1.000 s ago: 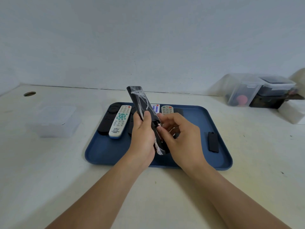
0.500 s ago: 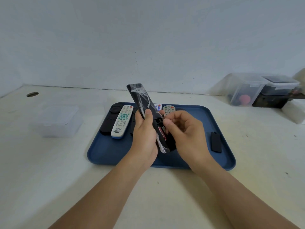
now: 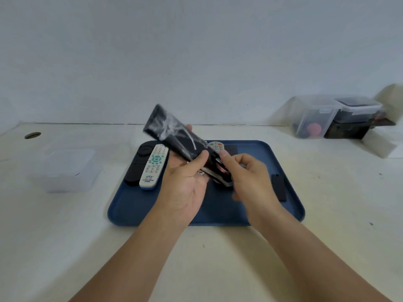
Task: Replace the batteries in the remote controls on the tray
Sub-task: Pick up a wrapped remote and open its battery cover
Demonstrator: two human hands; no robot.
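A black remote (image 3: 174,136) is gripped by the left hand (image 3: 185,182); its battery (image 3: 221,168) is pinched by the right hand (image 3: 250,177). Removal seems underway; a clean pull-out is needed next.

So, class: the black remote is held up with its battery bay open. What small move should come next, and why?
Probably lift the battery out with the right hand: its fingertips sit at the open bay while the left hand steadies the black remote above the tray.
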